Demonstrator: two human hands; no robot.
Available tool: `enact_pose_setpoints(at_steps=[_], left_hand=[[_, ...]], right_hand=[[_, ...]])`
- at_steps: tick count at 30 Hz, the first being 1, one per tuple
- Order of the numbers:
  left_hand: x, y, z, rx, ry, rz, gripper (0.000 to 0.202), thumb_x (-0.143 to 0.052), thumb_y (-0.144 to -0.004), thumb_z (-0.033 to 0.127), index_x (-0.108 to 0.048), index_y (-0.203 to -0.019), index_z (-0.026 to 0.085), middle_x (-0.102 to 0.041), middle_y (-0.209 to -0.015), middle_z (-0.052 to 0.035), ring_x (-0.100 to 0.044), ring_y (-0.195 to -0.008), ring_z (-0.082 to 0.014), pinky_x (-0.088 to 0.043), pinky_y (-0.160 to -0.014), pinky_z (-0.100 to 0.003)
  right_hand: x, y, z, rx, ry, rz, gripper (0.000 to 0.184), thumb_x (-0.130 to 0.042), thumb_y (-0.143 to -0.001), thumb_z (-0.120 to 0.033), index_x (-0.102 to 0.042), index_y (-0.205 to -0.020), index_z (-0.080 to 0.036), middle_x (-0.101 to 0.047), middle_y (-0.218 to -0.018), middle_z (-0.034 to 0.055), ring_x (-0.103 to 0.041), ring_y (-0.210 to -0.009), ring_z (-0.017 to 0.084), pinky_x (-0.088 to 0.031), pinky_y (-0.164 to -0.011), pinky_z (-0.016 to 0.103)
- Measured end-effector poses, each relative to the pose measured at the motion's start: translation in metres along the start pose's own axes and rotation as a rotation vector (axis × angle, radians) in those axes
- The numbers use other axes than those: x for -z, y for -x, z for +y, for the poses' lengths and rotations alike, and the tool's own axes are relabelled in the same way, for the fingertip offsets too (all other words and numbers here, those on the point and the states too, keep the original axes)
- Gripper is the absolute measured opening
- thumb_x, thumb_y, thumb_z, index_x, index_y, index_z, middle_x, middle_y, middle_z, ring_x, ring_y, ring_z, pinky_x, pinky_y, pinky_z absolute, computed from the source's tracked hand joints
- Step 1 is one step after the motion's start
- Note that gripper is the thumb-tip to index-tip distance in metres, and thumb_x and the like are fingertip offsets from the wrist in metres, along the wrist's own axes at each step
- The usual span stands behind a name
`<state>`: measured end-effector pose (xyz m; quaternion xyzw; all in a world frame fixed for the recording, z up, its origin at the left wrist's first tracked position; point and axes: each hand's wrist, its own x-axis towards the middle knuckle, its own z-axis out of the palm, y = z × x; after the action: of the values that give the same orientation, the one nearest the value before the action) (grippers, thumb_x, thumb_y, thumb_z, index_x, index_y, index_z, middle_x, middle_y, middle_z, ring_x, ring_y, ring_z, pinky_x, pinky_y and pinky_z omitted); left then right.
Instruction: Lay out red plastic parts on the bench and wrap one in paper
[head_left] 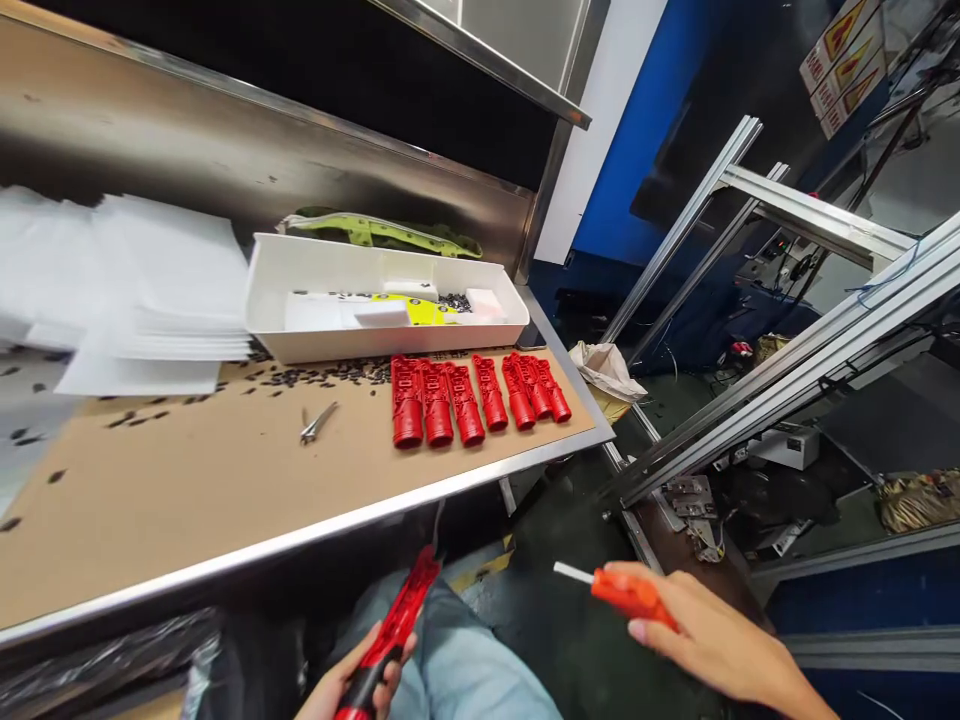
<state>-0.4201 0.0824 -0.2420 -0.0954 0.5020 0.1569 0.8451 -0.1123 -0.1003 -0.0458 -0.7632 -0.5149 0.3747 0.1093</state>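
My left hand [352, 685] grips a long red plastic part [397, 625] below the bench edge, over my lap. Out to the right, my right hand [712, 640] holds an orange-handled tool [626, 592] with a white tip pointing left. The two hands are well apart. On the brown bench mat [225, 480] lies a row of several matching red parts [476, 400], side by side. Small metal tweezers [318, 423] rest on the mat left of that row.
A white tray [270, 330] with white blocks and a yellow piece stands behind the red parts. A stack of white sheets [150, 290] sits at the left. Small dark bits are scattered on the mat. Aluminium rails [787, 380] and floor clutter lie to the right.
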Motion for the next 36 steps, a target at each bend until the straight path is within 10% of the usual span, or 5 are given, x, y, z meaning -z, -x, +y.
enact_pose_setpoints(at_steps=[17, 20, 26, 30, 36], left_hand=[[0.008, 0.001, -0.001, -0.168, -0.273, 0.001, 0.037, -0.04, -0.103, 0.022, -0.062, -0.078, 0.006, -0.052, -0.049, -0.0005, -0.046, -0.033, -0.0089, -0.04, -0.032, -0.016], [0.007, -0.003, 0.001, -0.349, -0.428, 0.055, 0.016, -0.054, -0.094, 0.014, -0.065, -0.098, 0.004, -0.065, -0.065, -0.0074, -0.059, -0.048, -0.0143, -0.049, -0.043, -0.021], [0.014, 0.002, 0.001, -0.873, -0.936, 0.28, 0.052, -0.087, -0.061, 0.023, -0.076, -0.111, 0.028, -0.053, -0.05, 0.0042, -0.052, -0.057, -0.0217, -0.035, -0.047, -0.02], [0.014, 0.013, -0.011, -1.07, -1.126, 0.304, 0.075, -0.088, -0.051, 0.01, -0.072, -0.117, 0.043, -0.074, -0.107, 0.0028, -0.059, -0.099, -0.03, -0.039, -0.064, -0.018], [0.012, 0.012, -0.016, -1.041, -0.99, 0.245, 0.084, -0.09, -0.054, 0.008, -0.067, -0.126, 0.042, -0.069, -0.125, 0.0025, -0.053, -0.117, -0.0308, -0.044, -0.064, -0.014]], right_hand=[[-0.04, -0.033, -0.057, 0.032, 0.528, -0.175, 0.028, -0.048, -0.099, -0.035, -0.058, -0.118, -0.018, -0.07, -0.106, 0.0159, -0.067, -0.101, 0.035, -0.044, -0.078, 0.036], [-0.033, -0.029, -0.05, 0.0, 0.459, -0.181, 0.027, -0.051, -0.096, -0.041, -0.06, -0.114, -0.022, -0.07, -0.103, 0.0127, -0.067, -0.099, 0.034, -0.043, -0.077, 0.035], [-0.018, -0.02, -0.044, -0.016, 0.381, -0.136, 0.024, -0.045, -0.098, -0.04, -0.057, -0.112, -0.025, -0.067, -0.104, 0.0085, -0.063, -0.103, 0.03, -0.043, -0.084, 0.036], [-0.018, -0.015, -0.058, -0.07, 0.363, -0.148, 0.024, -0.043, -0.099, -0.04, -0.056, -0.112, -0.025, -0.065, -0.105, 0.0098, -0.061, -0.105, 0.032, -0.043, -0.087, 0.04], [-0.03, -0.017, -0.063, -0.059, 0.356, -0.167, 0.025, -0.044, -0.098, -0.039, -0.057, -0.115, -0.026, -0.065, -0.108, 0.0102, -0.061, -0.108, 0.032, -0.044, -0.089, 0.04]])
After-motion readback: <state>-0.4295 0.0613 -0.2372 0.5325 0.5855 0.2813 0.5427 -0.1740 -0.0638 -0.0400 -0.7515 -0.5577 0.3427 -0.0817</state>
